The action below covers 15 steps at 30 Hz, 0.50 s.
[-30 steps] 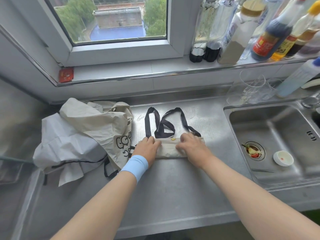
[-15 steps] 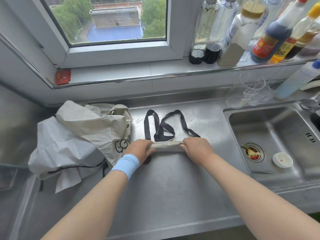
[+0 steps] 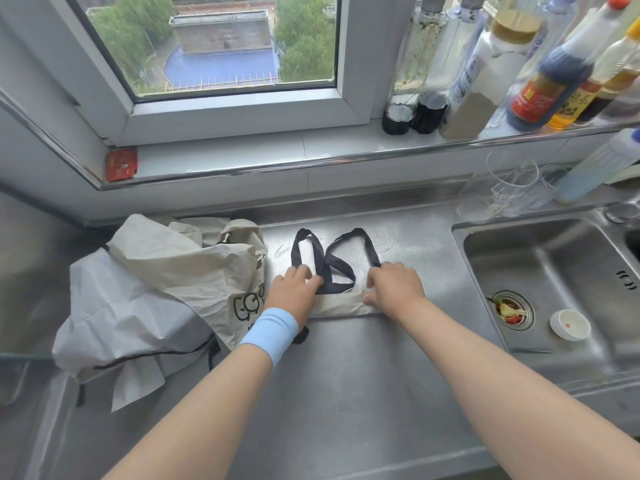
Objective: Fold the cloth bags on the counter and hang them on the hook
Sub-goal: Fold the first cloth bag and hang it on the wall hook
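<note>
**Hands on both ends of a narrow folded bag**

Both forearms reach forward from the bottom edge and converge over the steel counter (image 3: 346, 393). The left hand (image 3: 294, 292), with a pale blue wristband (image 3: 270, 336) just behind it, lies knuckles up on the left end of the folded cloth bag (image 3: 341, 304). The right hand (image 3: 394, 285) sits on the right end, wrist low and knuckles raised.

Black outline lettering is printed on the side of the top bag in the pile of unfolded bags (image 3: 156, 289); it cannot be read. Pale lettering on the drinking glass (image 3: 509, 188) is also too faint to read. The dark sauce bottle (image 3: 550, 81) on the windowsill carries a red label with yellow characters, too small to make out.

The 2 hands are apart, each with fingers curled down onto its own end of the beige strip. The left fingertips reach the base of the black handles (image 3: 329, 261); the right thumb presses against the strip's near edge. The bag lies flat near the counter's middle as a narrow band, its 2 handle loops spread toward the wall and crossing each other. The pile lies just to its left. The sink (image 3: 554, 271) is to the right, with food scraps in its strainer (image 3: 510, 311) and a small white cap (image 3: 569, 329) beside it.
</note>
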{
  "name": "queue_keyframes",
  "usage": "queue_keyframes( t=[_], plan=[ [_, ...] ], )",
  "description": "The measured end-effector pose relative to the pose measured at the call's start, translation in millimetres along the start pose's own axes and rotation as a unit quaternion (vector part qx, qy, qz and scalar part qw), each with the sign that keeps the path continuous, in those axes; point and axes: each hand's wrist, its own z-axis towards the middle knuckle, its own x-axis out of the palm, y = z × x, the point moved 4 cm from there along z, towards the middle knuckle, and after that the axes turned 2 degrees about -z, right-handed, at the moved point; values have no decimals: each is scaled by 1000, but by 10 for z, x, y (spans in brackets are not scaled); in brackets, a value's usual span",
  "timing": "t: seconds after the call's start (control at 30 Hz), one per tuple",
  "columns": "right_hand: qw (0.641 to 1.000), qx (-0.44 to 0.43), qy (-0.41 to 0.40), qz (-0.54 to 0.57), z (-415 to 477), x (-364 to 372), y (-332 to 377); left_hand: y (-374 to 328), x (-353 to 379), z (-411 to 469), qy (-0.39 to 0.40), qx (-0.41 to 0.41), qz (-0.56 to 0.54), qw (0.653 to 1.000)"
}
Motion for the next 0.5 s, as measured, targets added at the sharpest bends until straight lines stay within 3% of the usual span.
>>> queue_keyframes(
  t=[0.13,0.27,0.37,0.5],
  plan=[
    [992,-88,-70,-63,-28,13,256,-449,-37,11,-35,166,7,985],
    [992,-93,-85,14,-141,187,184,-502,185,-145,19,109,-97,989],
    [986,-75,-83,122,-190,275,79,-388,279,-239,20,88,-82,992],
    [994,-97,0,51,-263,522,-128,-222,387,-303,30,80,-58,995]
  ],
)
